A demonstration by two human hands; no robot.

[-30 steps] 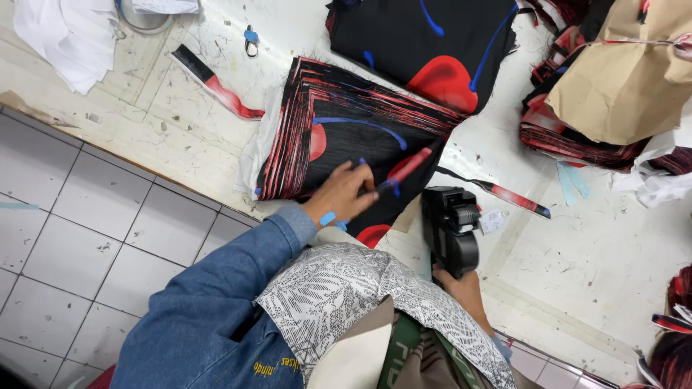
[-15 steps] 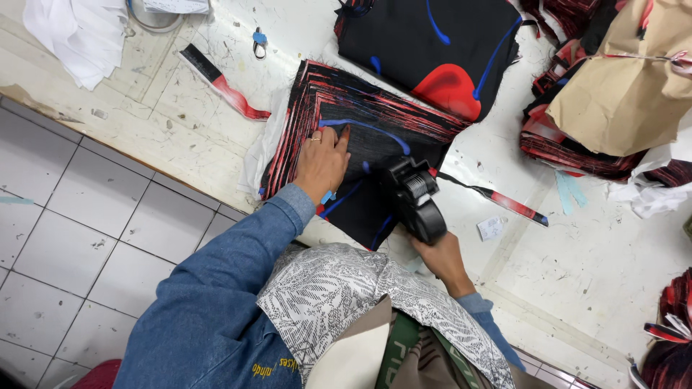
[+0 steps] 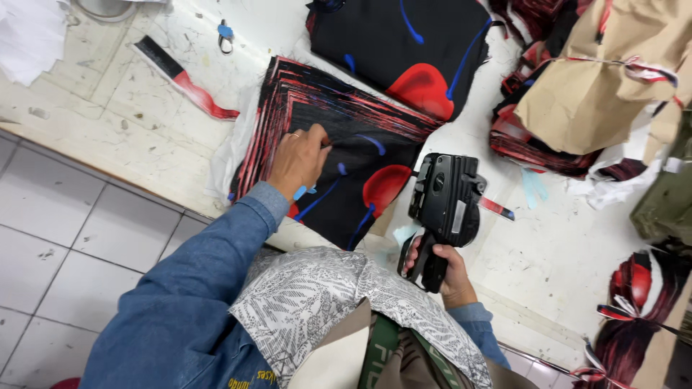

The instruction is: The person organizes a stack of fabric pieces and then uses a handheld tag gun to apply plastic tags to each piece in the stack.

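On the white worktable we keep a fanned stack of black fabric pieces with red and blue marks, lying near the table's front edge. Our left hand rests on it, fingers loosely bent, palm down, pressing the top piece. Just right of the stack, our right hand is closed around the grip of a black labelling gun, held above the table.

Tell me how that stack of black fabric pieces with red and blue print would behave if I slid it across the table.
The stack of black printed fabric pieces would probably shear, since its layered edges already fan out. It looks floppy, likely sagging if lifted. The left hand pressing down suggests it shifts easily.
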